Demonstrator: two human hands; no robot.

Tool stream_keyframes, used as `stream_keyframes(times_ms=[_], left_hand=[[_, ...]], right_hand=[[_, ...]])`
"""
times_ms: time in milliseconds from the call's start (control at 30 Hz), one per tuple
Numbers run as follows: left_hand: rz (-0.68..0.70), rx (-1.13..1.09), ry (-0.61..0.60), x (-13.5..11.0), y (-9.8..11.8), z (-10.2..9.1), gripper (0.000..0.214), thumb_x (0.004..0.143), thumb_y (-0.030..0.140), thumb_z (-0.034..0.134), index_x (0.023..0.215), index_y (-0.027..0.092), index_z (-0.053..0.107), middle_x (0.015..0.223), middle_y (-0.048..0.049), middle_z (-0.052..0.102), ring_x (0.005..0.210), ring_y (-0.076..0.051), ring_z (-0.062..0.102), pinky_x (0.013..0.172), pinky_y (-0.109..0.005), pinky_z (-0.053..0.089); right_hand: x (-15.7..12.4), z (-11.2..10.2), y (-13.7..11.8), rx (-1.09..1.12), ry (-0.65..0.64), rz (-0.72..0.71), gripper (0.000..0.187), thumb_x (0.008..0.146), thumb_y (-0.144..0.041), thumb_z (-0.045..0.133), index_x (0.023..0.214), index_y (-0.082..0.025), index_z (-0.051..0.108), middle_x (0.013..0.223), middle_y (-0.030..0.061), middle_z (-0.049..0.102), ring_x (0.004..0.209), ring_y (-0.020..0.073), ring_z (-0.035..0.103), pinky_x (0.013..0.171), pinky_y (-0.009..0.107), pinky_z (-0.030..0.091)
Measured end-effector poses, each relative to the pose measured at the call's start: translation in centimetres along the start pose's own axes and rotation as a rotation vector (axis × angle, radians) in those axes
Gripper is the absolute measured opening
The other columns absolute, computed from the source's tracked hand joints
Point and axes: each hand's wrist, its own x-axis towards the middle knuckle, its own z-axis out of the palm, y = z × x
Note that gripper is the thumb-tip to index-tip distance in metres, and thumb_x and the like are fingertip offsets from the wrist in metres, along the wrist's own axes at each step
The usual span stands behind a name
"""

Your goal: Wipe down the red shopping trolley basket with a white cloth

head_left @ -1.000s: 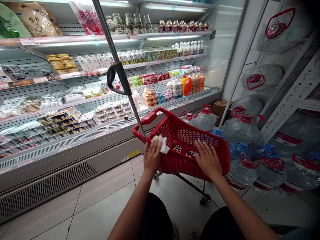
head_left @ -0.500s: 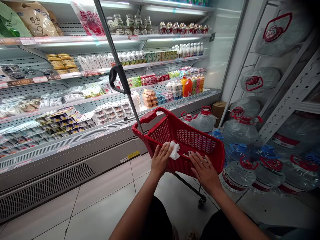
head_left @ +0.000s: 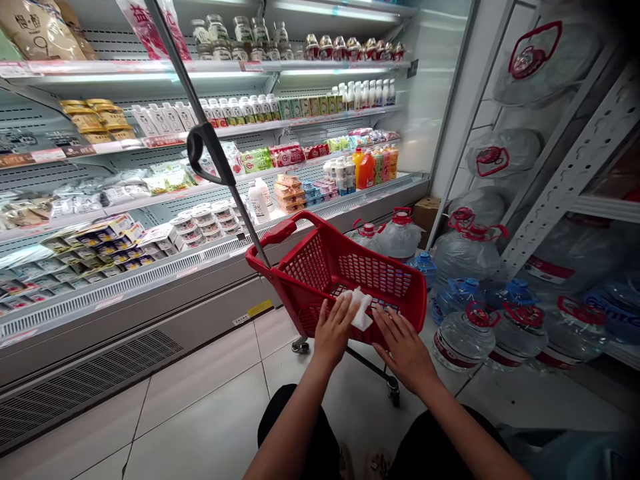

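Note:
A red plastic shopping basket point(head_left: 320, 257) on wheels stands on the tiled floor in front of me, its long grey pull handle point(head_left: 213, 157) slanting up to the left. My left hand point(head_left: 336, 330) presses a white wipe point(head_left: 360, 308) against the basket's near rim, fingers curled over it. My right hand point(head_left: 403, 347) lies flat on the basket's near wall just right of the wipe, fingers spread. Both forearms reach out from the bottom of the view.
An open chiller point(head_left: 150, 200) with shelves of dairy, drinks and packets runs along the left and back. Large water jugs point(head_left: 465, 333) with red caps stand on the floor and on a white metal rack point(head_left: 575, 167) to the right. A cardboard box point(head_left: 425, 210) sits in the corner.
My left hand has slid the wipe rightward along the basket's near rim, from its left corner toward the middle. The right hand stays on the wall, now close beside it.

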Motion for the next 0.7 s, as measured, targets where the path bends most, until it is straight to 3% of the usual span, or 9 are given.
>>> stream_keyframes(times_ms=[200, 433, 567, 700], left_hand=[[-0.115, -0.016, -0.016, -0.2, -3.8, 0.2, 0.073, 0.103, 0.013, 0.042, 0.169, 0.032, 0.021, 0.171, -0.0026, 0.033, 0.159, -0.022, 0.031, 0.134, -0.05, 0.015], [-0.243, -0.002, -0.038, 0.5, -5.3, 1.3, 0.071, 0.103, 0.015, 0.041, 0.169, 0.032, 0.022, 0.173, -0.0018, 0.03, 0.16, -0.023, 0.029, 0.132, -0.05, 0.022], [-0.213, 0.014, -0.083, -0.3, -3.8, 0.9, 0.068, 0.106, 0.019, 0.041, 0.169, 0.034, 0.021, 0.173, 0.0006, 0.029, 0.16, -0.02, 0.027, 0.134, -0.049, 0.011], [-0.115, -0.002, -0.075, -2.2, -1.1, 0.1, 0.065, 0.108, 0.025, 0.042, 0.169, 0.034, 0.02, 0.173, 0.0009, 0.029, 0.16, -0.017, 0.026, 0.135, -0.047, 0.001]], right_hand=[[-2.0, 0.0, 2.0, 0.01, 0.005, 0.1, 0.075, 0.106, -0.048, 0.042, 0.171, -0.031, 0.009, 0.173, 0.0014, 0.03, 0.155, 0.0301, 0.037, 0.125, 0.051, 0.034], [-0.8, 0.7, -1.2, 0.05, 0.015, 0.066, 0.079, 0.104, -0.046, 0.047, 0.171, -0.025, 0.011, 0.17, 0.0054, 0.037, 0.15, 0.0311, 0.042, 0.126, 0.052, 0.032], [0.1, 0.4, -2.6, 0.076, -0.015, -0.007, 0.076, 0.106, -0.044, 0.044, 0.171, -0.024, 0.012, 0.17, 0.0045, 0.037, 0.15, 0.0272, 0.043, 0.125, 0.047, 0.035], [1.1, 0.2, -2.2, 0.1, -0.046, -0.093, 0.079, 0.106, -0.047, 0.044, 0.171, -0.022, 0.007, 0.174, 0.006, 0.029, 0.157, 0.0252, 0.033, 0.128, 0.046, 0.03]])
